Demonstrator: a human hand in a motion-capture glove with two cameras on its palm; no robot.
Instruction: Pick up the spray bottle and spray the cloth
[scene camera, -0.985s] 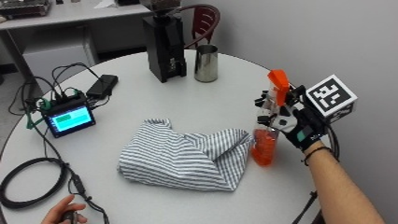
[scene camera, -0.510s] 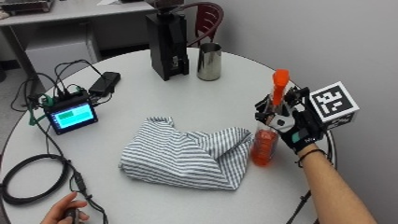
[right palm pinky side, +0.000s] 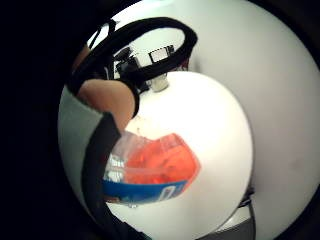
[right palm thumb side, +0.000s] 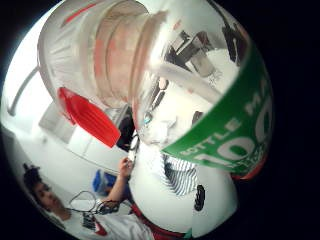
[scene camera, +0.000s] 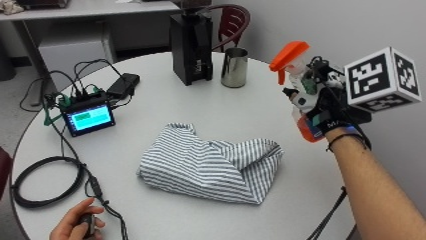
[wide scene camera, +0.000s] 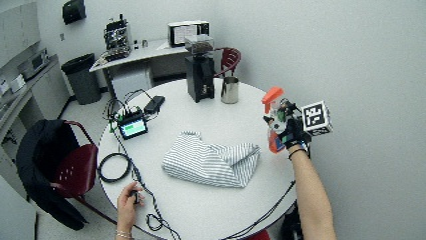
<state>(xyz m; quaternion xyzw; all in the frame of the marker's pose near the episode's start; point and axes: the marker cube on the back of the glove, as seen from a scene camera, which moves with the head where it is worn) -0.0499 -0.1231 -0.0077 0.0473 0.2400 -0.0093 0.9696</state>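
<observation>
a round white worktop (scene camera: 219, 100) fills most of the outside view. at the right of the frame the gloved right hand (scene camera: 329, 112) holds a spray bottle (scene camera: 301, 95) up in the air, clear of the worktop, with its fingers curled around the bottle's neck and body. the bottle has an orange trigger head (scene camera: 289, 52) at the top, pointing toward the left of the frame, and orange liquid in its lower part. the forearm runs from the hand down to the lower right corner.

in the lower centre of the frame a crumpled grey and white striped cloth (scene camera: 210, 162) lies flat on the worktop, down and to the left of the bottle and apart from it.

near the top centre a tall black machine (scene camera: 191, 47) stands on the worktop, with a steel cup (scene camera: 234, 67) just to its right. at the left a small black device with a lit blue-green screen (scene camera: 88, 116) sits among black cables (scene camera: 46, 180), which loop toward the lower left. at the bottom left edge the person's bare left hand (scene camera: 74, 225) rests on the worktop by a cable.

the thumb side palm view shows the clear bottle with a green label (right palm thumb side: 225, 135) and its red-orange trigger (right palm thumb side: 90, 117) very close to the palm. the little finger side palm view shows the bottle's orange base (right palm pinky side: 155, 167) above the white worktop.
</observation>
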